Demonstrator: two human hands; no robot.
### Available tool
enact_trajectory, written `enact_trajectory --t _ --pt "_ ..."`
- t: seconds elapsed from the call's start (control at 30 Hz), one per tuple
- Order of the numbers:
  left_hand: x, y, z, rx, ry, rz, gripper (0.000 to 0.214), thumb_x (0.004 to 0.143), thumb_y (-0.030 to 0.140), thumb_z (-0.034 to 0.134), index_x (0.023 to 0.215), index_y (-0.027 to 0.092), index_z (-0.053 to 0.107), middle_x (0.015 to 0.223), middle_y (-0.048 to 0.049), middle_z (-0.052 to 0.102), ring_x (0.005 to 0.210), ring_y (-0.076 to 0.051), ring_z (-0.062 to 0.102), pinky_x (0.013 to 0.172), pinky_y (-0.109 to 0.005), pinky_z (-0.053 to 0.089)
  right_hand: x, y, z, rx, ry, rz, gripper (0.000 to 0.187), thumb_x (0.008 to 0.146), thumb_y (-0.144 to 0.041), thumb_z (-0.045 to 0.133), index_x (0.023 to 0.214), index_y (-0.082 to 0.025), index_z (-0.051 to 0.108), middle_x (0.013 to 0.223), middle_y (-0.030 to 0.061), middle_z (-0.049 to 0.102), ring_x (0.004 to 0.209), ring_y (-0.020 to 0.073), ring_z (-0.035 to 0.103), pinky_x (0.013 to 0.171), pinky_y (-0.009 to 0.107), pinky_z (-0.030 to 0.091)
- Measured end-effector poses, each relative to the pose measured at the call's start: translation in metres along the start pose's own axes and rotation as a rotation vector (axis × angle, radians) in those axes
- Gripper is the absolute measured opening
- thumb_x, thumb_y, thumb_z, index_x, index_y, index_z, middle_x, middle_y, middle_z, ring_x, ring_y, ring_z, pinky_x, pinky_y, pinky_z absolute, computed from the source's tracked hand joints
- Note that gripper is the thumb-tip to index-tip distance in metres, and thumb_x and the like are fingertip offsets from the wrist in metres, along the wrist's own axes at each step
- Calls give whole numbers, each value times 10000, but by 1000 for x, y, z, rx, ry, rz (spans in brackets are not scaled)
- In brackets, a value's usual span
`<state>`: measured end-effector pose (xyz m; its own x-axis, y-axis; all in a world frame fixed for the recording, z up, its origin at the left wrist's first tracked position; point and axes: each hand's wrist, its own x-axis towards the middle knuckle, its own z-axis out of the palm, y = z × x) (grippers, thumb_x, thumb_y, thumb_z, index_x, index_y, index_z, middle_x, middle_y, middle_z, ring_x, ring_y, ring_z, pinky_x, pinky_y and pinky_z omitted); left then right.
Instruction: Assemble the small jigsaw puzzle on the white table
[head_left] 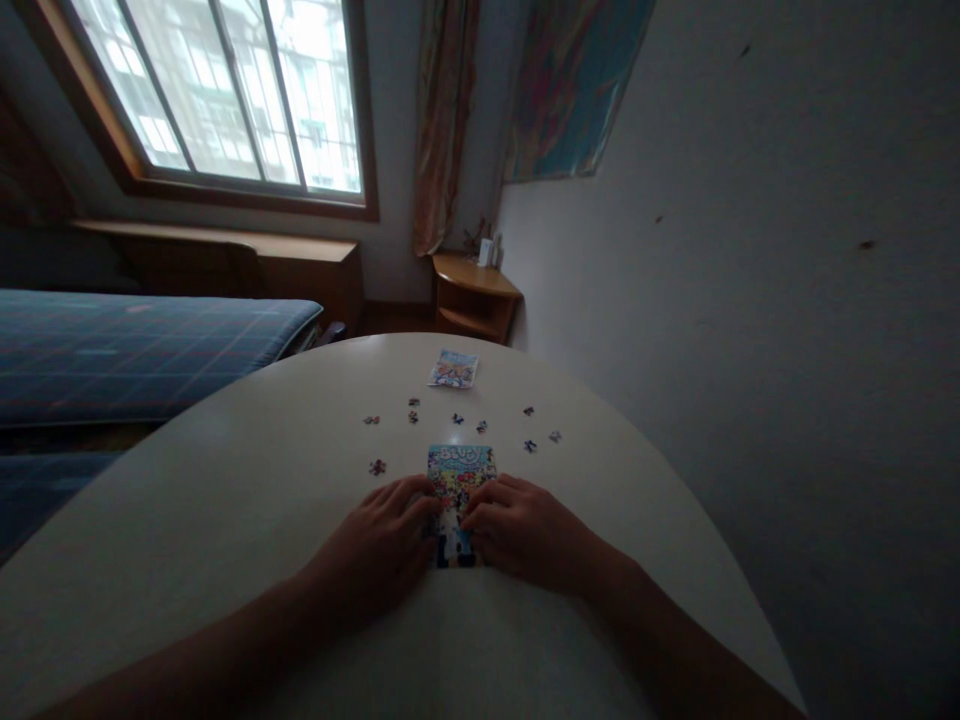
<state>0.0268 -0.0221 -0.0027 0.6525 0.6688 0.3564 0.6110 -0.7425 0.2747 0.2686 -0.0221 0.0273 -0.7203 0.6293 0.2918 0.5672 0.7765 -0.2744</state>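
A partly assembled jigsaw puzzle (461, 462) with a bright cartoon picture lies flat on the white round table, just in front of me. From its left side my left hand (397, 525) grips the edge, with bent fingers reaching onto the picture. My right hand (521, 525) is closed at the right side, its fingertips pressed on the middle of the puzzle. Whether a small piece sits under those fingertips is hidden. One loose puzzle piece (377, 467) lies to the left, beyond my left hand. Several more, such as a dark piece (530, 446), are scattered past the puzzle.
A small picture card (454, 369) lies near the far edge of the table (300, 450). Beyond stand a wooden corner cabinet (476, 275) and, at left, a bed with a blue checked mattress (150, 350). A bare wall (712, 300) runs along the right.
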Motion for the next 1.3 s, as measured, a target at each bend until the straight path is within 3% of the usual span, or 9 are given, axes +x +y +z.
enact_trajectory --t 0.1,0.23,0.37,0.47,0.57,0.8,1.1,1.3 --pt "1 1 -1 -5 -7 -14 342 847 115 520 1178 203 509 1268 -107 560 1152 -275 570 997 -496 501 1 5 4 83 82 63 130 911 -164 583 995 -216 669 985 54 693 913 172 623 842 302 505" --pt "2 2 -1 -13 -23 -24 332 863 134 515 1189 195 498 1266 -108 557 1144 -271 570 1004 -499 497 6 25 6 102 247 341 169 909 -116 574 1002 -202 686 997 63 692 945 188 636 878 339 499" --pt "2 1 -1 -11 -26 -22 346 857 130 511 1198 188 506 1265 -112 557 1140 -269 573 999 -500 500 21 55 -4 45 188 494 261 897 -66 545 1074 -179 700 1108 90 664 938 176 644 874 319 496" --pt "3 2 -1 -10 -18 -21 345 859 133 511 1200 189 512 1265 -111 563 1136 -267 579 983 -494 510 38 77 -12 -6 55 459 332 898 -45 530 1145 -186 702 1162 94 656 1010 177 634 948 314 455" --pt "4 2 -1 -3 -24 -31 345 857 128 515 1196 188 518 1269 -111 567 1135 -268 581 985 -492 509 54 95 -18 -19 -38 437 360 870 -67 597 1191 -193 700 1126 94 674 919 165 651 887 281 468" --pt "3 2 0 -16 -24 -47 335 867 153 532 1199 191 512 1273 -101 561 1157 -267 564 1007 -492 494 70 107 -30 -67 -157 494 168 851 -198 687 994 -192 775 977 75 731 815 169 655 770 255 469" --pt "3 4 -1 -14 -28 -55 345 865 160 536 1208 200 510 1290 -96 554 1166 -267 558 1013 -479 488 70 107 -34 -65 -235 577 93 823 -238 704 868 -183 764 912 75 761 794 181 680 678 244 462" --pt "4 4 -2 -17 -26 -53 331 869 160 541 1197 199 515 1270 -94 567 1145 -263 575 998 -483 498 65 104 -33 -24 -168 562 88 801 -204 722 880 -169 736 875 67 750 770 168 669 674 246 470"
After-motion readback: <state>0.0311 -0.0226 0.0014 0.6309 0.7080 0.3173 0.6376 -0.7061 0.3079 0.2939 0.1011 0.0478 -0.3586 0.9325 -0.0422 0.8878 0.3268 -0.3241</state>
